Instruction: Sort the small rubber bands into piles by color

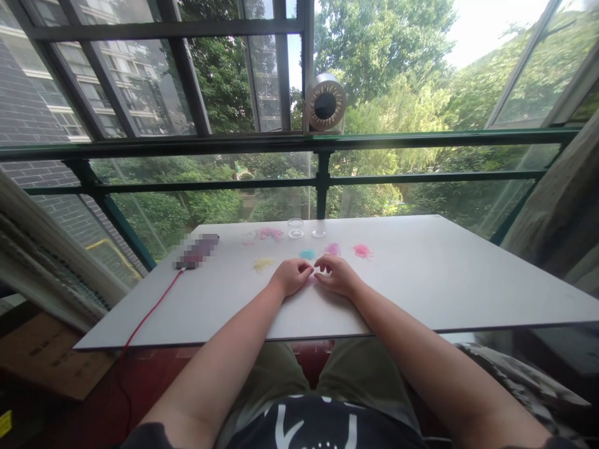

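Note:
My left hand rests over the white table with thumb and fingertips pinched together. What they hold, if anything, is too small to make out. Close beside it, my right hand has curved fingers, with a gap between thumb and forefinger. Between and just below the fingertips is a small pinkish-purple heap, partly hidden by the hands. Beyond the hands lie little heaps of thin, loose coloured bits: a teal heap, a purple heap, a pinkish-red heap and a yellow heap.
A larger pink heap lies toward the back of the white table, near a clear round container and another clear piece. At left, a blurred-out phone-like object has a red cable. Behind stands a green railing.

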A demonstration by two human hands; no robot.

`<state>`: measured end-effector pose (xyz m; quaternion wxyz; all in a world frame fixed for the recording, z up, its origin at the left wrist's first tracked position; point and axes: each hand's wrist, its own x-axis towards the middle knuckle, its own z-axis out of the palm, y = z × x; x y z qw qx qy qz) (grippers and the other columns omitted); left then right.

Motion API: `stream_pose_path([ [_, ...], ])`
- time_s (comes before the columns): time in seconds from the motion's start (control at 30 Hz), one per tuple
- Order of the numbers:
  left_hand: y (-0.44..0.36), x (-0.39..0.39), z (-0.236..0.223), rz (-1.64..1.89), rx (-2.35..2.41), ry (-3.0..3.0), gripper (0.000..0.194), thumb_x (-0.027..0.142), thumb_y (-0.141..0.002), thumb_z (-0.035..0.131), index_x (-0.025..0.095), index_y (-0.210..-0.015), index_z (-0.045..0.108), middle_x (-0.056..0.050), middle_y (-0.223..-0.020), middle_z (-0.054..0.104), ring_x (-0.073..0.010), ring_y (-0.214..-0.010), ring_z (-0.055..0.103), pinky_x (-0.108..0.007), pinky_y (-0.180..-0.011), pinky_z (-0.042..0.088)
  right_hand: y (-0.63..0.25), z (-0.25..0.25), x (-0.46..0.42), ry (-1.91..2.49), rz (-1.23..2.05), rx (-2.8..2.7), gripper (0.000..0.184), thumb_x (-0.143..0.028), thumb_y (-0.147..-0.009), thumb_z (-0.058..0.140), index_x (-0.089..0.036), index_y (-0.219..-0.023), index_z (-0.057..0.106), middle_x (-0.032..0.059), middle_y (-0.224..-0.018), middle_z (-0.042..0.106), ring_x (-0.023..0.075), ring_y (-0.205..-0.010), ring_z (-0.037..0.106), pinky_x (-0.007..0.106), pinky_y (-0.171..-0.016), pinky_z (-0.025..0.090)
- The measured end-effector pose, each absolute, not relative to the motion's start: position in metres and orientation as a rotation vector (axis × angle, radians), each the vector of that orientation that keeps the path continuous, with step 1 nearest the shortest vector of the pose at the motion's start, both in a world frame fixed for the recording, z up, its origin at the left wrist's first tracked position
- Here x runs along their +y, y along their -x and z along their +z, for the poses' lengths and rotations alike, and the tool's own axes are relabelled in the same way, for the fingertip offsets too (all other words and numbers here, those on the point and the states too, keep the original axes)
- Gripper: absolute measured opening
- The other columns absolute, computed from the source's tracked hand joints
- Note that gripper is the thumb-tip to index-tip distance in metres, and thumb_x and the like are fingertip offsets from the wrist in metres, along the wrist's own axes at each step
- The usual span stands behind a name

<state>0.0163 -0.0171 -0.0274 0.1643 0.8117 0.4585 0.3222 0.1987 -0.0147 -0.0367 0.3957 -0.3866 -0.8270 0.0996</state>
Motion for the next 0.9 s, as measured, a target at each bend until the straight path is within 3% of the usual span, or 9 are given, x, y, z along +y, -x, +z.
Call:
stream_pose_path([
  [0.17,-0.017,-0.019,-0.027,0.909,1.325,-2.329,0.023,0.032,-0.082,0.052,0.018,-0.083,0.071,-0.001,-0.08,0.072,-0.0147,-0.073,0.063,-0.023,-0.069,0.045,-0.198,-0.036,-0.014,0.991,0.24,-2.083,0.01,-0.011,-0.072,0.055,-0.018,-0.07,0.062,-0.0001,-0.066,0.057,0.0114,-0.06,0.049,0.023,-0.059,0.04],
  [0.63,-0.017,-0.018,-0.026,0.894,1.373,-2.289,0.024,0.033,-0.081,0.053,0.018,-0.083,0.071,-0.002,-0.079,0.072,-0.0149,-0.07,0.062,-0.024,-0.068,0.045,-0.235,-0.047,0.021,1.596,0.007,-1.732,0.014,-0.023,-0.075,0.058,-0.02,-0.073,0.072,0.004,-0.073,0.064,0.0152,-0.065,0.055,0.027,-0.062,0.039],
  [0.9,-0.017,-0.019,-0.024,0.867,1.377,-2.304,0.025,0.034,-0.081,0.052,0.018,-0.082,0.071,-0.003,-0.08,0.072,-0.0153,-0.071,0.062,-0.024,-0.067,0.045,-0.233,-0.042,0.039,1.699,-0.136,-1.739,0.019,-0.027,-0.079,0.057,-0.021,-0.08,0.075,0.0108,-0.083,0.066,0.022,-0.077,0.058,0.036,-0.075,0.037],
])
